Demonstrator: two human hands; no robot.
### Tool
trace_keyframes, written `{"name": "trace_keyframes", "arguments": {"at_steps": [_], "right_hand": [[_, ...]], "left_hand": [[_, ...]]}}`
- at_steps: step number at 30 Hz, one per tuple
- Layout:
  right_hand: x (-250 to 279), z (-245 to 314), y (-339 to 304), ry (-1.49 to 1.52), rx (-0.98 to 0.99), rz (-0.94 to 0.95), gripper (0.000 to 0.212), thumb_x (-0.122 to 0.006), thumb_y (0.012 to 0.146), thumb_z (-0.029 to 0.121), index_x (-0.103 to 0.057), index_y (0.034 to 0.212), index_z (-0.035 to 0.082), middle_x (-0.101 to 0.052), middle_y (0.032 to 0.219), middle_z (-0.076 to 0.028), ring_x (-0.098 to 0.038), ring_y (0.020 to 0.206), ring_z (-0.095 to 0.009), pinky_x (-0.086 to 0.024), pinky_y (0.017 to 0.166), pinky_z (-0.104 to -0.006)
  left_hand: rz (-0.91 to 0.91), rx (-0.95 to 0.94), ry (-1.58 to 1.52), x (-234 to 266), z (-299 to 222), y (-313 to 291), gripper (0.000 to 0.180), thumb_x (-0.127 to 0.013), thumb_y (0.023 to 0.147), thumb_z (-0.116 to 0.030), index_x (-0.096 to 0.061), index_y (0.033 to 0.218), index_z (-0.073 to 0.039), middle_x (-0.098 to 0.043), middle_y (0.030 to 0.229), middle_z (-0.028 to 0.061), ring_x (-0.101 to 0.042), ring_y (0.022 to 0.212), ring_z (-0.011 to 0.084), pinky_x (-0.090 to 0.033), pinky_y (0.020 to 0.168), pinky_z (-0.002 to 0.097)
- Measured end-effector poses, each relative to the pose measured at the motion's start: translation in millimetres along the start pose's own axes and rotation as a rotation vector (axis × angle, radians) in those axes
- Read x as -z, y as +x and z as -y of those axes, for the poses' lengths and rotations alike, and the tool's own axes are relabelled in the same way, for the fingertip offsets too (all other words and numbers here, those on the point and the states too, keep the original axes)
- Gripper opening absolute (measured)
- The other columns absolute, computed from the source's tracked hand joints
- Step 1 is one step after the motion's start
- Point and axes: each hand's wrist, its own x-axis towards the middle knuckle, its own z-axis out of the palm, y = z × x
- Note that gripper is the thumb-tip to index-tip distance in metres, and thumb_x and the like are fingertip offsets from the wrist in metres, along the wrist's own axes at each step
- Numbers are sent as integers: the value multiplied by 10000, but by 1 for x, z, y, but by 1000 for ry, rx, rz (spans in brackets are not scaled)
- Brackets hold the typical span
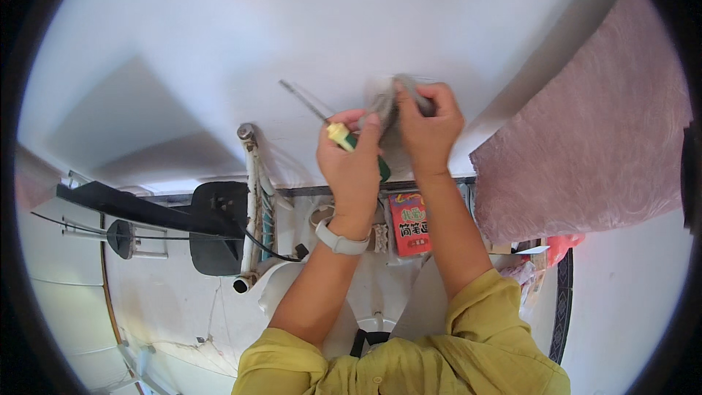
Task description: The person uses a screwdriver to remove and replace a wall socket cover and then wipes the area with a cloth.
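Observation:
My left hand (351,172) is closed round a screwdriver (340,134) with a yellow and green handle. Its thin metal shaft points up and to the left. A grey cloth (389,126), partly blurred, is bunched between my hands. The fingertips of my left hand touch its left side. My right hand (433,130) pinches the cloth from the right with bent fingers. Both hands are up close to the white wall (307,22). Just behind the cloth a thin pale edge shows on the wall; what it belongs to is mostly hidden.
A rusty white metal frame (251,175) and a black chair part (219,219) stand on the left, with a black cable. Below my hands lies a red booklet (409,223) beside sandals (322,213). Pink patterned fabric (585,132) hangs at the right.

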Motion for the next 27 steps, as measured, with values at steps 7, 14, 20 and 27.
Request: {"name": "trace_keyframes", "arguments": {"at_steps": [7, 14, 20, 27], "right_hand": [[-7, 0, -15, -101, 264, 71, 159, -680, 642, 73, -587, 770, 74, -591, 767, -92, -593, 697, -274, -480, 617, -368], [54, -34, 10, -168, 173, -2, 159, -684, 651, 70, -598, 783, 43, -611, 767, -105, -600, 713, -279, -482, 648, -341], [58, -26, 4, -58, 26, 1, 180, -700, 685, 104, -614, 815, 13, -640, 789, -107, -612, 722, -192, -477, 662, -302], [35, -53, 5, 144, -228, 39, 215, -721, 670, 150, -612, 775, -2, -595, 664, -84, -530, 602, -119, -453, 573, -277]], "left_hand": [[-150, -70, 46, 9, 14, -2, 189, -649, 807, -102, -530, 936, -30, -474, 795, 10, -475, 611, 65, -390, 491, 188], [118, -6, 205, -7, 25, -17, 195, -650, 810, -120, -534, 940, -31, -528, 776, 14, -491, 602, 72, -409, 511, 208], [224, -118, 295, -13, 46, -36, 198, -630, 840, -152, -518, 941, -23, -524, 763, 12, -485, 592, 63, -412, 510, 198], [174, -16, 254, -6, 30, -25, 192, -621, 843, -141, -511, 950, -26, -527, 774, 20, -486, 594, 80, -414, 539, 207]]}}
